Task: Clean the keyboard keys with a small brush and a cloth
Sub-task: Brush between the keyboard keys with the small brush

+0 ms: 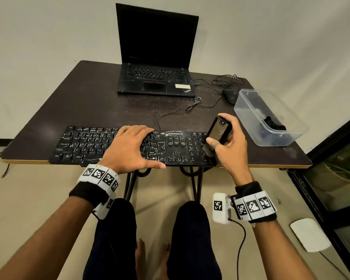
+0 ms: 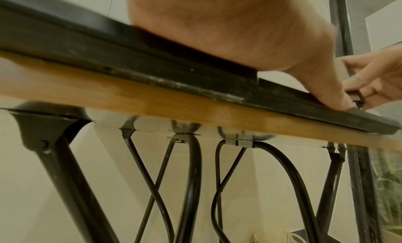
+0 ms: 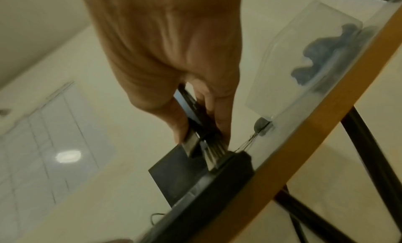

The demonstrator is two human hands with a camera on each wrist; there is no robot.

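A black keyboard [image 1: 85, 144] lies along the front edge of the dark table [image 1: 85, 102]. My left hand [image 1: 129, 148] lies flat on its middle keys, fingers spread, thumb at the front rim [image 2: 335, 98]. My right hand [image 1: 228, 138] grips a small black brush [image 1: 217, 131] held upright, its bristles [image 1: 208, 150] down on the keypad at the keyboard's right end. The right wrist view shows the brush bristles [image 3: 214, 153] meeting the keyboard edge [image 3: 217, 191]. A dark cloth [image 1: 274, 123] sits inside a clear plastic box [image 1: 279, 136] at the right.
An open black laptop [image 1: 156, 77] stands at the back of the table. A black mouse [image 1: 229, 96] and tangled cables [image 1: 192, 105] lie between it and the box. Black metal table legs [image 2: 191, 178] run below. A white pad [image 1: 309, 234] lies on the floor at right.
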